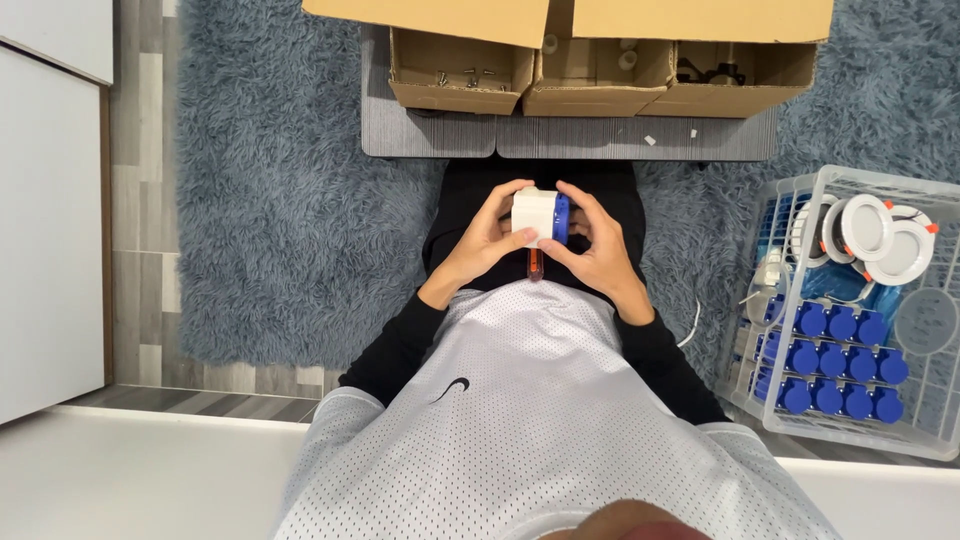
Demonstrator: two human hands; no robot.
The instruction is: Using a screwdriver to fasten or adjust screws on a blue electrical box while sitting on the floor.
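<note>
Far left: white cabinet front (50, 220) beside a strip of wood-look floor (140, 200), then shaggy blue-grey rug (280, 200)

Far centre: low grey platform (430, 135) bearing three open cardboard boxes (600, 75), small screws in the left one, pale round parts in the middle one, dark rings in the right one

Centre, over the lap: left hand (487, 240) curled around the left side of a small white block with a blue face (541, 215), thumb pressed across its near edge, fingers wrapped behind. Right hand (595, 245) closed against the blue side, fingers bent over the top, thumb tucked under; block held between both palms, well above the rug. Orange-handled tool (535, 265) poking down just below the block, between the thumbs; which hand pins it, cannot tell

Near right: white wire basket (940, 440) on the rug, rows of blue-capped parts (840, 360) inside, round white light fittings (880, 235) stacked at its far end
</note>
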